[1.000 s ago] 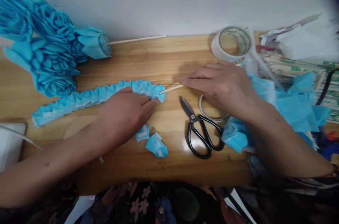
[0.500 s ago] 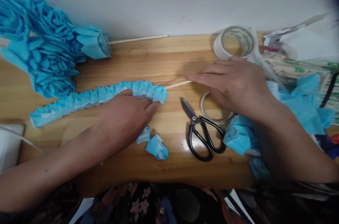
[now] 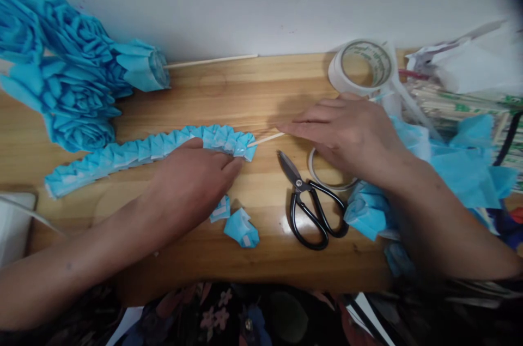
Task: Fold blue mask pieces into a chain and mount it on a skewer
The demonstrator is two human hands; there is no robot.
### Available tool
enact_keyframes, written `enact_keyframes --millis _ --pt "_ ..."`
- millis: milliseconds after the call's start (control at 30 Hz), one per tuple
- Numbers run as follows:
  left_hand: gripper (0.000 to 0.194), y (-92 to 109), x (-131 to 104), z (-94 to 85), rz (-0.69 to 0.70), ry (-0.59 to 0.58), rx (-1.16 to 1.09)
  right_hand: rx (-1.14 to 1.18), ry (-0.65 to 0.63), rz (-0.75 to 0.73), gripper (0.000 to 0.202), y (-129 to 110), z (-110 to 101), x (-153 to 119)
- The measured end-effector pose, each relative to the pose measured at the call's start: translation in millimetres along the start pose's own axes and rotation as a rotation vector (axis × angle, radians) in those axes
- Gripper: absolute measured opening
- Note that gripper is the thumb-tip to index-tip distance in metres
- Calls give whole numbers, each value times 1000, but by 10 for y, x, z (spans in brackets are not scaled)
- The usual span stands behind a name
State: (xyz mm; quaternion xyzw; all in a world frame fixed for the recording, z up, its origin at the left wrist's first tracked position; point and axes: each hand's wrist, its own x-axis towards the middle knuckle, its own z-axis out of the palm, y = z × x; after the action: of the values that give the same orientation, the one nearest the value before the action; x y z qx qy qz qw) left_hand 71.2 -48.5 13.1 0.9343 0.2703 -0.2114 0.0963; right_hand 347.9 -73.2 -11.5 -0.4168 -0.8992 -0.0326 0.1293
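Observation:
A long, slightly curved row of folded light-blue paper pieces lies across the wooden table. My left hand is closed over its right part, fingers bent against the near edge; the fingertips are partly hidden. In my right hand a thin wooden stick is pinched. Its left tip touches or overlaps the right end of the paper row, and its far end, pale blue, shows beyond the knuckles. Two loose folded blue pieces lie by my left wrist. Scissors with black handles rest open between the hands.
Blue paper roses are bunched at the back left, one on a stick. A wide tape roll stands by the wall, and a thinner ring lies under my right hand. Crumpled blue paper and bundled sticks fill the right.
My right hand has moved slightly left and down. The stick's tip now lies over the end of the paper row. My left hand has stayed in place.

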Motion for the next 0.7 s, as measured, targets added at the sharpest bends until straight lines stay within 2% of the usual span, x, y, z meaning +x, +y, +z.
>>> enact_keyframes --millis 300,700 --pt "37 36 -6 114 3 80 9 18 -37 26 36 -11 3 14" --pt "54 48 -10 170 -34 31 36 -6 18 -25 36 -1 38 20"
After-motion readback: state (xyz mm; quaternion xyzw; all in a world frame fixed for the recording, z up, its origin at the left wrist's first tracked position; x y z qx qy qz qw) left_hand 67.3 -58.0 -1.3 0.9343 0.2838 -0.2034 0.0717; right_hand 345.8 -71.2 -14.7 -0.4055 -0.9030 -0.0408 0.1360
